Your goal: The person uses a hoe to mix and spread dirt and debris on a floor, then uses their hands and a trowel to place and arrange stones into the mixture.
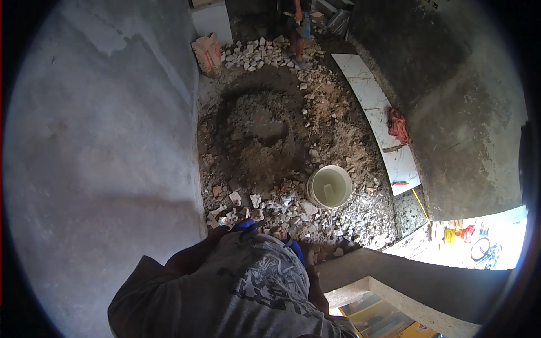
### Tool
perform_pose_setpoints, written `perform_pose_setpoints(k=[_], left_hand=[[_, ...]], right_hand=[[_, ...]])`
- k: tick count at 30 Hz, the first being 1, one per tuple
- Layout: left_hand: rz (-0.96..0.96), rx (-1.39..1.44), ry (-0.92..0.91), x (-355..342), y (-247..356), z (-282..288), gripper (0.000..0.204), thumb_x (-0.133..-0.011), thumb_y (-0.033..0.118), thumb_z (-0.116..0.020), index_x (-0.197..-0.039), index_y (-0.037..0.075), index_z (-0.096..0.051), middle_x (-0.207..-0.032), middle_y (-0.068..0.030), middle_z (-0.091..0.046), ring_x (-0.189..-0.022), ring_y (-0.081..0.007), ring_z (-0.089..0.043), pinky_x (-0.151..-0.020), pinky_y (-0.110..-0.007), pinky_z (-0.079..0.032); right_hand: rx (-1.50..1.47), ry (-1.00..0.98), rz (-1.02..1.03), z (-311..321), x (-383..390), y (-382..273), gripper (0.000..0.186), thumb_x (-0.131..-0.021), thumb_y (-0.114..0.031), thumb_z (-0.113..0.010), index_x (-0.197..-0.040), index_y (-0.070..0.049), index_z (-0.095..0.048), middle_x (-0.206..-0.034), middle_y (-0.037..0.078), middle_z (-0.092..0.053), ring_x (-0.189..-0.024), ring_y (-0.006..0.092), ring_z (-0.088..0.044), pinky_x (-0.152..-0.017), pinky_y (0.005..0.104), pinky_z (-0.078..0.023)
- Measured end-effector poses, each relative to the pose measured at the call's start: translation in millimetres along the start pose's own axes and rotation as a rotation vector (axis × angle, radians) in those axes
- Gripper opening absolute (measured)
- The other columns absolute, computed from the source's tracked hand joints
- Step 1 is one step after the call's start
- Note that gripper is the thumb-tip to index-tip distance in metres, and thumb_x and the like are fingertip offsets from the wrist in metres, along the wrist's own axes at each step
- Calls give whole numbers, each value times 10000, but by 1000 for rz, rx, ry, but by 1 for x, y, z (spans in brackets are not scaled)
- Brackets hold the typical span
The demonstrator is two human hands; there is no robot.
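My left hand hangs low beside my body, close to the left wall; it is dark and its fingers cannot be made out. At my other side, my right hand is mostly hidden along the edge of my grey shirt, and what it might hold does not show. Ahead of me stands a pale bucket with water in it and a light-coloured object inside. Beyond it, to the left, a round mound of wet grey mix has a puddle of water in its hollow. Neither hand touches the bucket or mound.
Broken stones and rubble cover the ground around the bucket. At the far end a person stands by a stone pile and a paper sack. White tiles line the right wall, with a red cloth on them.
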State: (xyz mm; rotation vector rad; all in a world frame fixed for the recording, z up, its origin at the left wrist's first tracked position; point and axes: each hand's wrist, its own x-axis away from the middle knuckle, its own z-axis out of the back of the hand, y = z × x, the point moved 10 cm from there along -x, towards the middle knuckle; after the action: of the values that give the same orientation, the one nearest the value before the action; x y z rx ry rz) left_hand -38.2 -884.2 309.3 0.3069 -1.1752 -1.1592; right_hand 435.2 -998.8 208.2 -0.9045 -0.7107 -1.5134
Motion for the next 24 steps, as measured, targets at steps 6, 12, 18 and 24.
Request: perform_pose_setpoints(k=[6,12,18,24], left_hand=[[-35,10,87,-28,30,6,369,-881,409,-592,-933,46,-636,-809,-85,-652,-758,-218,-624,-728,-357,-478],[-67,-146,48,-39,81,-9,474,-892,460,-590,-1107,43,-659,-1012,-117,-697,-920,-200,-659,-801,-339,-495],[-2,27,-255,-65,57,-25,500,-868,496,-597,-1039,31,-663,-833,-113,-694,-776,-235,-661,-713,-388,-484],[-121,-88,-217,-70,32,-26,382,-920,379,-555,-930,3,-624,-788,-33,-604,-729,-124,-539,-674,-331,-449]], right_hand=[[-40,35,-15,-14,-19,18,374,-897,-420,-519,-1181,-208,-635,-1038,84,-687,-955,269,-665,-805,444,-516],[-100,88,-50,-33,-35,33,394,-897,-448,-497,-1175,-206,-636,-1040,120,-680,-975,322,-658,-828,466,-513],[-254,207,-67,-38,-18,32,383,-907,-454,-466,-1117,-193,-653,-1007,112,-693,-948,327,-669,-791,458,-529],[-592,443,-252,-13,20,46,394,-865,-460,-484,-996,-154,-696,-917,167,-691,-915,347,-668,-765,456,-520]])
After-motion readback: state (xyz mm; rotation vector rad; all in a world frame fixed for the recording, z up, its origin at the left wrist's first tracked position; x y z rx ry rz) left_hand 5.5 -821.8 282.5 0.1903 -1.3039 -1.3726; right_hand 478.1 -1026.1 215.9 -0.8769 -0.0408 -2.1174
